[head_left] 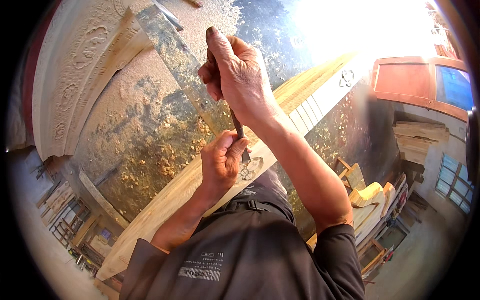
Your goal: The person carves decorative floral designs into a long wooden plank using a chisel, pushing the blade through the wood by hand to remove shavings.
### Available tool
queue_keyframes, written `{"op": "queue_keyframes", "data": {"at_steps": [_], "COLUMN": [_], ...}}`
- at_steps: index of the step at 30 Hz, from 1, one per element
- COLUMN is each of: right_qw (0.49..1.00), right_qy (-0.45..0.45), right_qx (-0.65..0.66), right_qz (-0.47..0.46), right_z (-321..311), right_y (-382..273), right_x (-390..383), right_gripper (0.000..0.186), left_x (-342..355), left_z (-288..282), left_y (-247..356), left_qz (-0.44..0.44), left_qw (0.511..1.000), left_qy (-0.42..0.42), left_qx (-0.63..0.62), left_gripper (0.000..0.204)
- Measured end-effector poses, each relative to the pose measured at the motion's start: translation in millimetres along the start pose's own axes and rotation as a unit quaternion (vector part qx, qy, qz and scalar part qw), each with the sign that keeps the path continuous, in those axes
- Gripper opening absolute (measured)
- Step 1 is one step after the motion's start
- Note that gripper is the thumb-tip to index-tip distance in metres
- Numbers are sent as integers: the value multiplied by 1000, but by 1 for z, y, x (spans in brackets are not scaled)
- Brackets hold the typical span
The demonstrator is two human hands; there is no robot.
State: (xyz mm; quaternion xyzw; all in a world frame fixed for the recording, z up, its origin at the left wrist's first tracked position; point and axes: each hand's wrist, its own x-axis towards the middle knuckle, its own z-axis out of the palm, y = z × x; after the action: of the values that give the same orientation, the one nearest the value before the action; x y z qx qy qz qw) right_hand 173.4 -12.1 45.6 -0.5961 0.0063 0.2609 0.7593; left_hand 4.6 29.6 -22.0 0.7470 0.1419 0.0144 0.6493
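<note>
My right hand [237, 80] is closed around the upper end of an upright chisel [236, 121], whose dark shaft shows below my fist. Lower on the same tool, my left hand [219, 162] grips it with the thumb against the metal near the blade. The blade rests at a carved flower outline [245, 171] on a long pale wooden beam [137, 225], which runs diagonally beneath both hands. A row of cross lines and another flower motif show on the beam's far right part, beyond my right forearm.
A workbench [122, 145] is strewn with shavings and dust; a straight board [167, 60] lies across it. A large carved panel [75, 80] is at upper left. Curved wooden pieces [370, 197] stand at lower right, a reddish framed board [400, 80] and stacked planks [415, 135] at right.
</note>
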Motion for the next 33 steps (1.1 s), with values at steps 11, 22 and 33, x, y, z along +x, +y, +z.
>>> {"op": "queue_keyframes", "data": {"at_steps": [11, 22, 33], "right_qw": [998, 995, 984], "right_qy": [24, 49, 93], "right_qx": [-32, -44, -103], "right_qz": [-52, -75, -108], "right_z": [-2, -3, -3], "right_y": [9, 18, 22], "right_x": [3, 7, 2], "right_gripper": [46, 48, 45], "left_x": [3, 3, 10], "left_z": [4, 6, 10], "left_y": [-3, -3, 13], "left_qz": [-2, 10, 6], "left_qw": [1000, 1000, 997], "left_qy": [17, 20, -22], "left_qx": [-8, -5, 73], "left_gripper": [15, 15, 12]}}
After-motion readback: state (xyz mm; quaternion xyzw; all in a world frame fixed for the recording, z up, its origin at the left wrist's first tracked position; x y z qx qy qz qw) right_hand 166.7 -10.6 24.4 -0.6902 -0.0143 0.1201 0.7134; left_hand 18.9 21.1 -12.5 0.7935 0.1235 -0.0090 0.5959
